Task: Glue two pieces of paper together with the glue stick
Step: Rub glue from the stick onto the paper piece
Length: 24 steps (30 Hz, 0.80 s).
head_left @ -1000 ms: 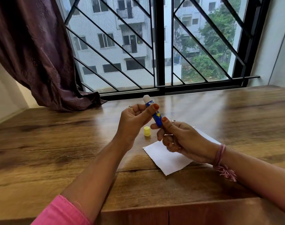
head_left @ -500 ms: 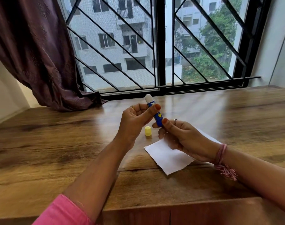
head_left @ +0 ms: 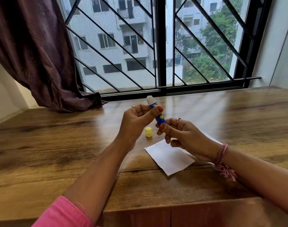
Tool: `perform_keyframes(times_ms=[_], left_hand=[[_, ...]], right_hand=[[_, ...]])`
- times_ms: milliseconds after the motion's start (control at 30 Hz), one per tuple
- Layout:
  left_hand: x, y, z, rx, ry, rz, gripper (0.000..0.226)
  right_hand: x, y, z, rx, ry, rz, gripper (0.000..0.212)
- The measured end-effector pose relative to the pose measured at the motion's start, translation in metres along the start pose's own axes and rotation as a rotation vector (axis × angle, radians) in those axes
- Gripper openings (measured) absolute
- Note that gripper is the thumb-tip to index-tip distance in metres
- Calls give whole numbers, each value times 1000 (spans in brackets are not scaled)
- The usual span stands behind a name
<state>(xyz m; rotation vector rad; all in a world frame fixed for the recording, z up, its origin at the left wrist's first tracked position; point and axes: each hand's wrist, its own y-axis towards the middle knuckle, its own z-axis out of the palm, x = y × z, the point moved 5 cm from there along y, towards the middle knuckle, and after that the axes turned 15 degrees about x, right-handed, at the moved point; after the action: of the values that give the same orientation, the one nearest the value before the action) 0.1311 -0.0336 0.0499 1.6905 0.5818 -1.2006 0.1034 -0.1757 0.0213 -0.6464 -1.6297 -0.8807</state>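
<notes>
Head view, landmark: yellow cap [head_left: 148,131], standing upright on the counter [head_left: 58,145].
Glue stick [head_left: 156,112]: blue barrel with a yellow mark, held in the air just above and right of the cap, tilted, its white tip pointing up and away toward the window. Uncapped.
Left hand [head_left: 136,122]: above and left of the cap, clear of the counter. Thumb and fingers curl round the upper part of the glue stick; thumb lies across the barrel, nail facing the camera. Ring on one finger.
Right hand [head_left: 184,136]: right of the cap, raised over the paper. Thumb and forefinger pinch the lower end of the glue stick; remaining fingers curl loosely beneath. Ring on one finger, pink thread band at the wrist.
Paper [head_left: 169,156]: white, lying flat on the counter, right of and nearer than the cap, one corner pointing toward the camera. Far part hidden under the right hand; a second white edge shows beyond the wrist. Cannot tell whether it is one sheet or two.
Cap to paper: close, not touching.
Counter: wood grain, glossy, running back to the window sill.
Curtain [head_left: 33,54]: dark purple, far left of the cap, hem resting on the counter's rear edge.
Window grille [head_left: 161,46]: black bars, behind the cap.
Sleeve [head_left: 63,213]: pink, left forearm, bottom edge of view.
</notes>
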Motion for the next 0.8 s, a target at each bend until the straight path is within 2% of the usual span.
perform_keyframes(times_ms=[167, 333, 500, 633, 800], left_hand=[[2, 1, -1, 6, -21, -9, 32], [2, 1, -1, 6, -19, -15, 29], [1, 0, 0, 11, -17, -23, 24], [2, -1, 7, 43, -22, -39, 17], [4, 0, 8, 69, -33, -33, 14]], right_hand=[[0, -1, 5, 83, 99, 17, 32], [0, -2, 8, 126, 187, 37, 35], [3, -2, 3, 48, 182, 3, 37], [5, -2, 2, 18, 222, -23, 46], [7, -2, -7, -45, 309, -73, 44]])
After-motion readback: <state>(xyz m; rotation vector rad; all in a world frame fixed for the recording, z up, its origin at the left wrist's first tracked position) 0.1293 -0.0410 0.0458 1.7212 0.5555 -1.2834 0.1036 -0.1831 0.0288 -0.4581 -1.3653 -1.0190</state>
